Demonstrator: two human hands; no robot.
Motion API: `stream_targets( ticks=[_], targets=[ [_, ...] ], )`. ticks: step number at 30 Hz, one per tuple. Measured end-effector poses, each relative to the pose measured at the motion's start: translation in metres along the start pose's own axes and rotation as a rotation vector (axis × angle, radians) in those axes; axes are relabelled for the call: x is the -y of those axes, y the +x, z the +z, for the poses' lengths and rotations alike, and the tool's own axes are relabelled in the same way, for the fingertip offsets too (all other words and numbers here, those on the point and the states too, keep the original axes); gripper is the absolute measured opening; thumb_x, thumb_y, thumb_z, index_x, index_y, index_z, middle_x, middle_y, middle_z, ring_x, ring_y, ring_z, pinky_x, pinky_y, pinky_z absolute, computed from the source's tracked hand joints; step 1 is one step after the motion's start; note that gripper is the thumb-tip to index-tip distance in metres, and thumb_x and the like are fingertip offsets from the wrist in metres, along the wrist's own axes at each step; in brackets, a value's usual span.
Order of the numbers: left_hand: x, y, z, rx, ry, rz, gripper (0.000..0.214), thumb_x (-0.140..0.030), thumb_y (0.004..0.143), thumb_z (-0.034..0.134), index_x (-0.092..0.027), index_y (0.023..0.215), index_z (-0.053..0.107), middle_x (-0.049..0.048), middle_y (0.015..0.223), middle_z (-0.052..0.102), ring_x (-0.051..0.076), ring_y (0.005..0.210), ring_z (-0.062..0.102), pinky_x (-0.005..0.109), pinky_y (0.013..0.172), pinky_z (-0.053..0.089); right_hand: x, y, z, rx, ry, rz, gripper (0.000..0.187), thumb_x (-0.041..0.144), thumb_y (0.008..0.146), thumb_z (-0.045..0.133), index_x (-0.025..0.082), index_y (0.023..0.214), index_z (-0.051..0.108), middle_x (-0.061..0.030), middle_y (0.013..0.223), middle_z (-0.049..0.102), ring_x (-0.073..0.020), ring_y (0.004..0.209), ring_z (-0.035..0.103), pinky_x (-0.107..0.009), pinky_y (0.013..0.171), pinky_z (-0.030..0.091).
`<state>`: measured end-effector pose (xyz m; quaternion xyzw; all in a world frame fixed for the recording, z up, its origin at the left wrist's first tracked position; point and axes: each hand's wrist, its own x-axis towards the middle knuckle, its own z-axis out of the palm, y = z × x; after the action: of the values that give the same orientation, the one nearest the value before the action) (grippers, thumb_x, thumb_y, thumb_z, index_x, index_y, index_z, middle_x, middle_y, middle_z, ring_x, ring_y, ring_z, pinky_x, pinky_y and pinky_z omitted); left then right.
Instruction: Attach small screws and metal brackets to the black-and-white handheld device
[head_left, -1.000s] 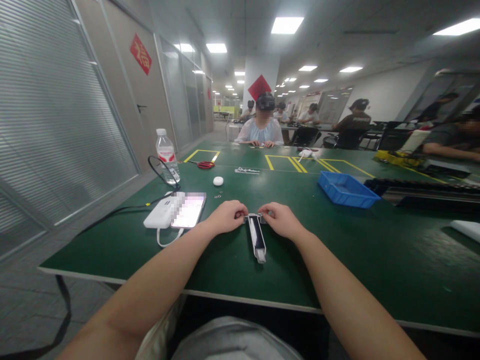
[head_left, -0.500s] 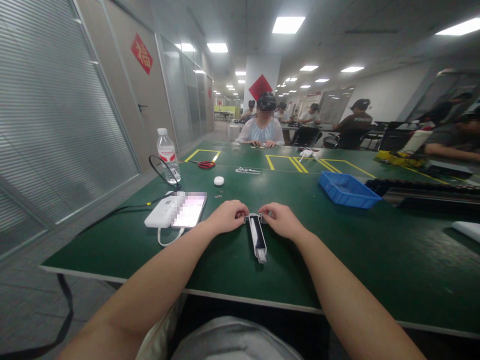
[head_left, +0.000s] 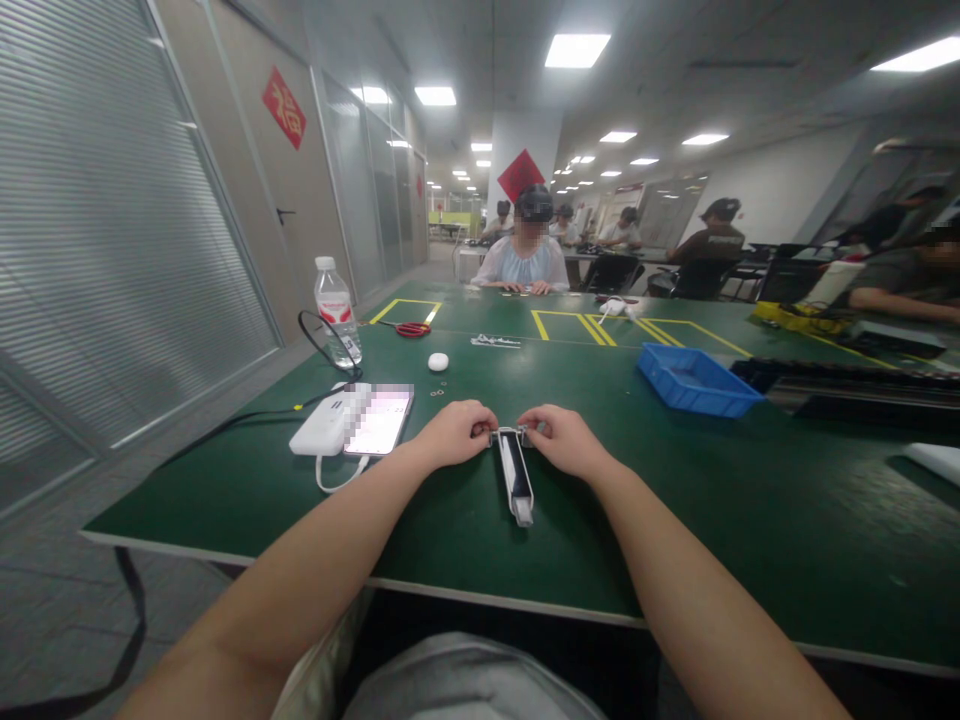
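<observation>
A narrow black and white bar-shaped part (head_left: 515, 477) lies lengthwise on the green table (head_left: 750, 520), pointing toward me. My left hand (head_left: 454, 432) is curled and pinches the left side of its far metal end. On the right side of that same end, my right hand (head_left: 562, 438) is curled and pinching too. What exactly sits between the fingertips is too small to make out.
A phone on a white power bank (head_left: 352, 425) with cables lies at left, a water bottle (head_left: 335, 312) behind it. Small washers, a white round case (head_left: 437, 362), red scissors (head_left: 410, 329) and a blue tray (head_left: 694, 380) lie farther out. Other people sit at the far tables.
</observation>
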<state>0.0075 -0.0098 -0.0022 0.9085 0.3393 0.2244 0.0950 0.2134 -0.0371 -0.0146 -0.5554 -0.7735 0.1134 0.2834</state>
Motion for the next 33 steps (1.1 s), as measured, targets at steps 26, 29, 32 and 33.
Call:
stream_targets(
  ticks=[26, 29, 32, 33],
  targets=[
    [0.010, -0.001, -0.007, -0.023, -0.112, 0.045, 0.022, -0.007, 0.067, 0.060, -0.014, 0.086, 0.065, 0.0019, 0.080, 0.064, 0.011, 0.071, 0.058, 0.021, 0.068, 0.046, -0.002, 0.000, 0.001, 0.002, 0.033, -0.009, 0.022, 0.014, 0.074, 0.054, 0.018, 0.092, 0.067, -0.0027, 0.084, 0.063, -0.0102, 0.064, 0.051, -0.024, 0.065, 0.041],
    [0.010, -0.001, -0.009, -0.012, -0.119, 0.038, 0.023, -0.006, 0.066, 0.060, -0.014, 0.087, 0.065, 0.0017, 0.080, 0.065, 0.011, 0.071, 0.059, 0.021, 0.069, 0.046, -0.003, 0.000, 0.001, 0.001, 0.037, -0.010, 0.022, 0.014, 0.074, 0.054, 0.018, 0.092, 0.067, -0.0025, 0.084, 0.063, -0.0100, 0.063, 0.050, -0.025, 0.065, 0.041],
    [0.010, -0.001, -0.009, -0.008, -0.130, 0.023, 0.024, -0.005, 0.065, 0.060, -0.014, 0.086, 0.066, 0.0015, 0.080, 0.065, 0.011, 0.071, 0.059, 0.021, 0.068, 0.047, -0.004, 0.000, 0.002, 0.000, 0.044, -0.011, 0.022, 0.014, 0.074, 0.054, 0.018, 0.091, 0.067, -0.0023, 0.084, 0.063, -0.0098, 0.062, 0.050, -0.024, 0.064, 0.042],
    [0.009, -0.001, -0.009, -0.011, -0.129, 0.017, 0.024, -0.005, 0.065, 0.060, -0.014, 0.086, 0.066, 0.0012, 0.079, 0.065, 0.011, 0.071, 0.060, 0.021, 0.068, 0.047, -0.004, 0.000, 0.002, -0.001, 0.047, -0.011, 0.022, 0.014, 0.074, 0.054, 0.018, 0.091, 0.067, -0.0023, 0.084, 0.063, -0.0097, 0.062, 0.050, -0.024, 0.064, 0.042]
  ],
)
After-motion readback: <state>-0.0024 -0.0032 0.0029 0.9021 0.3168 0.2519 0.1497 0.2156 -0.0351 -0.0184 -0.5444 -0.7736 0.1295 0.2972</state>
